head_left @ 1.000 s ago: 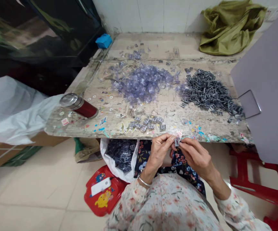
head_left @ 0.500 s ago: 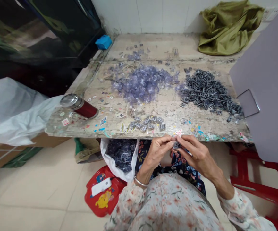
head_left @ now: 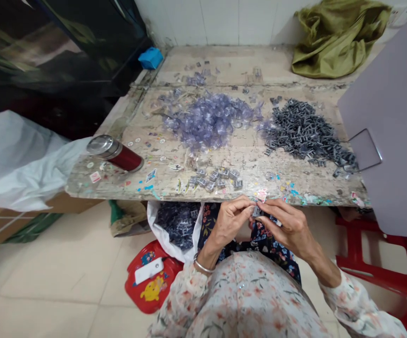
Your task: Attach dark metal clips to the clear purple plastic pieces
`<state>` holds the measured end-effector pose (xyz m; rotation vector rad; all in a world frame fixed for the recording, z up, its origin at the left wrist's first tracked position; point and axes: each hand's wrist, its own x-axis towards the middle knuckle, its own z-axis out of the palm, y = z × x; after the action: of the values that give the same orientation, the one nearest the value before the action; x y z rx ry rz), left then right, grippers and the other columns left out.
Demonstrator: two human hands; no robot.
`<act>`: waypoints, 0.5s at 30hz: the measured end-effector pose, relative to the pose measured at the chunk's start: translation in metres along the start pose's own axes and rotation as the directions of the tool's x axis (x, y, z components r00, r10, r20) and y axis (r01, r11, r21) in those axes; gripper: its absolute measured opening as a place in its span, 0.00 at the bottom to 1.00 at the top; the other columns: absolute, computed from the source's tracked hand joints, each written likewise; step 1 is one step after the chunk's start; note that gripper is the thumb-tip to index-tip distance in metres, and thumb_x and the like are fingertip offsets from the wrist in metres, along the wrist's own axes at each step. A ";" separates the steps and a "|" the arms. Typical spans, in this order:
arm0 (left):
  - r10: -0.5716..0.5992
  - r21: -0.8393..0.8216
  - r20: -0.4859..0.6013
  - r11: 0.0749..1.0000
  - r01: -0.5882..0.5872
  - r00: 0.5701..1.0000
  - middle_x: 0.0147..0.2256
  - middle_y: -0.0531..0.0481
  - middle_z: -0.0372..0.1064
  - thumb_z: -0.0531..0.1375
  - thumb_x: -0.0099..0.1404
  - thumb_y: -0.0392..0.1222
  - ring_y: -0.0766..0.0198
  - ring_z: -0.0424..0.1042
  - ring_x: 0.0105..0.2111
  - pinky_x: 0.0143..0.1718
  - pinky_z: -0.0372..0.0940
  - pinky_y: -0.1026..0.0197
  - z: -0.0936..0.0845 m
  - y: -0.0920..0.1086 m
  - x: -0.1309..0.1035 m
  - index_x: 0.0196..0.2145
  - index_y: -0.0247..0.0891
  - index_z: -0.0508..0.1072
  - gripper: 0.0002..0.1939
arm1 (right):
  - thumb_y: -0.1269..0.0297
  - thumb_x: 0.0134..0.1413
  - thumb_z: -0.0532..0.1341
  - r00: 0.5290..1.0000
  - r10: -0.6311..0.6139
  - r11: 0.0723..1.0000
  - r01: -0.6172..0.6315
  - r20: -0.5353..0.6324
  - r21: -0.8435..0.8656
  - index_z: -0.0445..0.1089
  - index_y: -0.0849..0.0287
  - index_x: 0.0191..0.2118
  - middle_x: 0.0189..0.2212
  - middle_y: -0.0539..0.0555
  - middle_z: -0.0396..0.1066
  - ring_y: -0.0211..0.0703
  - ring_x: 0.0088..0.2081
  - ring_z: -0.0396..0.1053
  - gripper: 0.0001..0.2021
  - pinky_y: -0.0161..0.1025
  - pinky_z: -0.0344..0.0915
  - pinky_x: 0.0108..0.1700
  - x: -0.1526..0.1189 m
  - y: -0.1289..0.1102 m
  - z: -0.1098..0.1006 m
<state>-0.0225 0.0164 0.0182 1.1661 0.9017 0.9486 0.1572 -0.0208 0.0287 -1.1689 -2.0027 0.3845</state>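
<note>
Just off the table's front edge, a small grey plastic part [head_left: 257,211] is pinched between my two hands. My left hand [head_left: 232,219] closes thumb and forefinger on its left side. From the right, the fingertips of my right hand [head_left: 287,224] grip the same part; fingers cover some of it. Several similar grey clear-cased pieces [head_left: 214,178] lie in a loose group near the edge, left of my hands. Farther back is a heap of clear, purplish plastic pieces [head_left: 212,119]. To its right rises a pile of dark grey plastic parts [head_left: 302,129].
A red flask [head_left: 126,157] stands at the table's left. Below the table, a white sack [head_left: 198,234] holds dark pieces. A red stool [head_left: 142,288] carries a white device [head_left: 149,271]. On the right are a grey panel [head_left: 389,117] and another red stool [head_left: 351,253]. Olive cloth [head_left: 340,42] lies behind.
The small grey part has turned a little between my fingers, showing more of its ribbed face. Both hands stay in nearly the same place, and the view has shifted slightly.
</note>
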 end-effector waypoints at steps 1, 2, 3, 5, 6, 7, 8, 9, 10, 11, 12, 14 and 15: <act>0.005 0.003 0.005 1.000 -0.005 1.000 0.28 0.51 0.67 0.65 0.61 0.45 0.70 0.68 0.22 0.26 0.64 0.67 0.000 0.000 0.000 0.32 0.35 0.81 0.11 | 0.69 0.62 0.60 1.000 0.000 1.000 0.000 0.002 -0.001 0.70 0.56 0.55 0.42 0.58 0.74 0.43 0.43 0.74 0.16 0.39 0.74 0.44 0.000 0.000 0.000; 0.011 0.008 0.015 1.000 -0.011 1.000 0.27 0.51 0.67 0.65 0.61 0.46 0.70 0.68 0.22 0.26 0.64 0.67 -0.001 0.001 -0.001 0.32 0.34 0.81 0.11 | 0.69 0.62 0.59 1.000 -0.001 1.000 0.001 0.004 -0.001 0.70 0.56 0.54 0.42 0.58 0.74 0.43 0.43 0.74 0.16 0.39 0.74 0.43 0.000 -0.001 0.000; 0.019 0.014 0.028 1.000 -0.019 0.999 0.27 0.52 0.67 0.64 0.61 0.46 0.70 0.68 0.22 0.26 0.64 0.67 -0.001 0.001 -0.001 0.32 0.34 0.81 0.11 | 0.70 0.62 0.59 1.000 -0.003 1.000 0.003 0.006 -0.001 0.70 0.56 0.54 0.41 0.58 0.74 0.43 0.42 0.74 0.15 0.39 0.74 0.43 0.000 -0.001 0.001; 0.030 0.033 0.052 0.999 -0.032 0.998 0.25 0.52 0.67 0.63 0.63 0.45 0.70 0.68 0.22 0.26 0.64 0.67 -0.003 0.002 -0.002 0.31 0.34 0.80 0.11 | 0.70 0.62 0.60 1.000 -0.009 1.000 0.009 0.011 0.001 0.70 0.57 0.52 0.41 0.58 0.74 0.43 0.42 0.74 0.14 0.39 0.73 0.43 0.001 -0.002 0.001; 0.029 0.046 0.059 0.998 -0.032 0.998 0.25 0.53 0.66 0.63 0.63 0.45 0.69 0.68 0.22 0.26 0.64 0.66 -0.003 0.001 -0.002 0.31 0.34 0.80 0.11 | 0.70 0.61 0.60 1.000 -0.011 1.000 0.011 0.011 0.003 0.70 0.57 0.52 0.41 0.58 0.74 0.43 0.42 0.74 0.13 0.39 0.73 0.43 0.001 0.000 0.002; 0.026 0.062 0.060 0.998 -0.030 0.998 0.24 0.53 0.66 0.62 0.64 0.45 0.69 0.68 0.22 0.26 0.65 0.66 -0.003 -0.001 -0.001 0.31 0.34 0.80 0.12 | 0.70 0.61 0.60 1.000 -0.012 1.000 0.012 0.011 0.001 0.70 0.57 0.51 0.41 0.58 0.74 0.43 0.42 0.73 0.13 0.39 0.73 0.43 0.002 0.002 0.003; 0.026 0.083 0.051 0.996 -0.031 0.998 0.24 0.53 0.67 0.61 0.65 0.45 0.69 0.68 0.22 0.27 0.65 0.66 -0.003 -0.004 0.001 0.31 0.34 0.80 0.12 | 0.70 0.61 0.60 1.000 -0.015 1.000 0.015 0.009 -0.007 0.70 0.57 0.51 0.41 0.58 0.74 0.44 0.43 0.73 0.13 0.40 0.73 0.44 0.002 0.006 0.004; 0.036 0.109 0.030 0.993 -0.039 0.999 0.24 0.52 0.67 0.61 0.65 0.45 0.68 0.68 0.23 0.28 0.65 0.65 -0.001 -0.009 0.003 0.30 0.34 0.79 0.12 | 0.70 0.61 0.60 1.000 -0.021 1.000 0.021 0.008 -0.021 0.71 0.57 0.51 0.41 0.58 0.74 0.44 0.43 0.72 0.13 0.41 0.72 0.44 0.002 0.013 0.006; 0.056 0.138 -0.001 0.989 -0.055 0.998 0.24 0.52 0.68 0.61 0.65 0.45 0.67 0.69 0.24 0.29 0.65 0.65 0.001 -0.017 0.007 0.30 0.35 0.79 0.12 | 0.70 0.61 0.60 1.000 -0.027 0.999 0.027 0.010 -0.041 0.71 0.56 0.51 0.41 0.58 0.74 0.46 0.44 0.72 0.13 0.42 0.72 0.45 0.002 0.021 0.008; 0.093 0.174 -0.045 0.981 -0.084 0.995 0.24 0.51 0.69 0.60 0.65 0.44 0.66 0.70 0.25 0.31 0.66 0.64 0.004 -0.026 0.011 0.30 0.35 0.79 0.12 | 0.70 0.61 0.60 0.999 -0.034 0.997 0.035 0.013 -0.065 0.71 0.56 0.51 0.41 0.58 0.74 0.47 0.45 0.71 0.13 0.44 0.72 0.45 0.002 0.031 0.011; 0.144 0.209 -0.097 0.970 -0.121 0.985 0.26 0.50 0.71 0.60 0.66 0.44 0.65 0.71 0.28 0.33 0.66 0.63 0.008 -0.038 0.016 0.30 0.35 0.79 0.12 | 0.70 0.61 0.59 0.999 -0.034 0.996 0.036 0.023 -0.085 0.71 0.55 0.51 0.43 0.58 0.74 0.49 0.47 0.69 0.14 0.46 0.71 0.46 0.002 0.041 0.015; 0.246 0.271 -0.201 0.944 -0.187 0.948 0.32 0.47 0.75 0.59 0.66 0.42 0.62 0.73 0.33 0.38 0.68 0.61 0.017 -0.063 0.027 0.33 0.36 0.79 0.10 | 0.70 0.62 0.58 0.999 -0.016 0.995 0.019 0.032 -0.098 0.71 0.53 0.53 0.49 0.59 0.71 0.50 0.50 0.67 0.15 0.49 0.71 0.48 -0.001 0.063 0.025; 0.286 0.315 -0.224 0.926 -0.208 0.932 0.34 0.46 0.76 0.58 0.67 0.41 0.61 0.74 0.35 0.39 0.68 0.60 0.021 -0.075 0.031 0.34 0.36 0.79 0.10 | 0.70 0.63 0.56 1.000 0.001 0.996 0.000 0.021 -0.088 0.71 0.52 0.53 0.49 0.59 0.71 0.50 0.50 0.67 0.15 0.49 0.70 0.48 -0.004 0.072 0.030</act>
<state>0.0176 0.0288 -0.0549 1.4481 1.1542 1.2335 0.1793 0.0182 -0.0355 -1.2240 -2.0555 0.3128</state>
